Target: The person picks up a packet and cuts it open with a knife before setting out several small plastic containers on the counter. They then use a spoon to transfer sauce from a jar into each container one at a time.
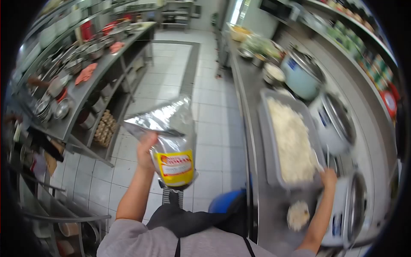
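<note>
My left hand (147,150) is closed around the side of a silver foil pouch (165,118) with a yellow and red label, held up over the floor in front of me. The pouch looks full at the bottom and creased at the top. On the right, my right hand (329,176) is closed at the near right corner of a grey tub (263,128). A thin white piece shows by its fingers, too small to name. White cooked rice (291,141) fills much of the tub. Near my right forearm sits a small bowl of rice (298,215).
Large rice cookers (334,122) line the wall side of the right-hand steel counter (246,111). A blue drum (227,202) stands below. Metal bowls (95,51) and a red cloth (86,73) lie on the left table, egg trays (105,128) underneath. Another person's hand (36,81) shows far left.
</note>
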Demonstrator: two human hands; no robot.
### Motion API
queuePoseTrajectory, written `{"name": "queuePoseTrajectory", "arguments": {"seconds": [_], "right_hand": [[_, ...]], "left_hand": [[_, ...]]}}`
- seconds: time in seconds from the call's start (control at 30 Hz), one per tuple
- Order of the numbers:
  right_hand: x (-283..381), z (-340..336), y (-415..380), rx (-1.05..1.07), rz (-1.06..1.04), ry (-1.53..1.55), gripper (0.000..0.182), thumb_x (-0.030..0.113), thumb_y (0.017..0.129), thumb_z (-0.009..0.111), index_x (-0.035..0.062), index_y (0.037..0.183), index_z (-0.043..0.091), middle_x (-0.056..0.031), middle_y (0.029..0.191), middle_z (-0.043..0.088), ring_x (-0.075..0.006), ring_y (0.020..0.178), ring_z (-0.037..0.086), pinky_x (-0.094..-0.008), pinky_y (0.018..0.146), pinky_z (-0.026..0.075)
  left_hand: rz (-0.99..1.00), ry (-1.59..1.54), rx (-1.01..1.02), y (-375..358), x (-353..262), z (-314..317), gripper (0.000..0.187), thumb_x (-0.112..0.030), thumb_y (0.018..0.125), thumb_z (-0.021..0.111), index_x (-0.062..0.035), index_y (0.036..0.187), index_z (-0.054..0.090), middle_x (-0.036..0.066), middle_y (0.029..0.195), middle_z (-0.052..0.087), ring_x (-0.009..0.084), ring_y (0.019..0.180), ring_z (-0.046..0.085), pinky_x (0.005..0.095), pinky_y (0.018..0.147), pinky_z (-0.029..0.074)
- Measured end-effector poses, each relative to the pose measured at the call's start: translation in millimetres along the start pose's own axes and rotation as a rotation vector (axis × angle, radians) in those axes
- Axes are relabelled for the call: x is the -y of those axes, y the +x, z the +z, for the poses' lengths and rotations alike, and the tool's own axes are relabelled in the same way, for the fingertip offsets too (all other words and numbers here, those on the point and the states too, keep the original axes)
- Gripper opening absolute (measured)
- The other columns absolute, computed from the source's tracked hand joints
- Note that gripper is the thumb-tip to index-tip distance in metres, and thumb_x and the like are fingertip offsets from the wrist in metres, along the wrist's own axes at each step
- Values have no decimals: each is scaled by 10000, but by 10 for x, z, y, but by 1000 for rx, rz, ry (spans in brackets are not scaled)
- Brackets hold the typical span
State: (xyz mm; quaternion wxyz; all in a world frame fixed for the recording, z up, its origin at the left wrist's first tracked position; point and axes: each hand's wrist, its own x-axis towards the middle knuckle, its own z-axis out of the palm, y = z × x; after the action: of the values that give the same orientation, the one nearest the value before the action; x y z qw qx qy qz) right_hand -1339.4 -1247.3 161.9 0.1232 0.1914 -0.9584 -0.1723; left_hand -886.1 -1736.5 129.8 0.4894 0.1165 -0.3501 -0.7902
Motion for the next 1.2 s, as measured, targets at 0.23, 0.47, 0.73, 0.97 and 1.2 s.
{"name": "queuePoseTrajectory", "arguments": {"seconds": [0.23,0.47,0.73,0.97,1.2], "right_hand": [[2782,-1633,-118,-317,-174,1578,480,399,829,591,-30,1045,578,-105,930,616,-208,928,584,-322,788,465],[5517,-2151,805,411,-986,2360,406,255,739,713,-66,962,606,-91,872,569,-139,718,528,-257,626,422],[6845,-2522,2812,2,-864,2206,77,17,783,636,-45,737,639,-43,655,532,-87,562,470,-222,477,352],[8441,-2837,4605,-152,-1101,2053,50,5,761,642,-10,796,675,-59,639,550,-118,539,478,-225,478,368],[9632,-2858,6882,414,-1085,2025,75,31,778,613,-7,818,663,-89,812,607,-107,622,534,-232,549,427]], "left_hand": [[-205,-60,163,1136,-205,-518,305,-155,772,573,87,957,574,171,921,624,235,800,614,330,735,485],[-437,-71,424,2442,500,-973,350,-39,692,619,34,1033,589,114,948,633,211,893,589,321,801,451],[-55,104,361,4526,711,-606,422,-177,774,634,67,1101,528,188,1046,598,271,965,582,372,857,450],[382,738,-117,6205,966,-850,164,9,809,535,70,924,636,143,905,656,179,791,629,275,690,501],[231,724,-179,8531,870,-1089,107,10,787,595,71,849,657,99,768,658,120,676,593,219,620,462]]}}
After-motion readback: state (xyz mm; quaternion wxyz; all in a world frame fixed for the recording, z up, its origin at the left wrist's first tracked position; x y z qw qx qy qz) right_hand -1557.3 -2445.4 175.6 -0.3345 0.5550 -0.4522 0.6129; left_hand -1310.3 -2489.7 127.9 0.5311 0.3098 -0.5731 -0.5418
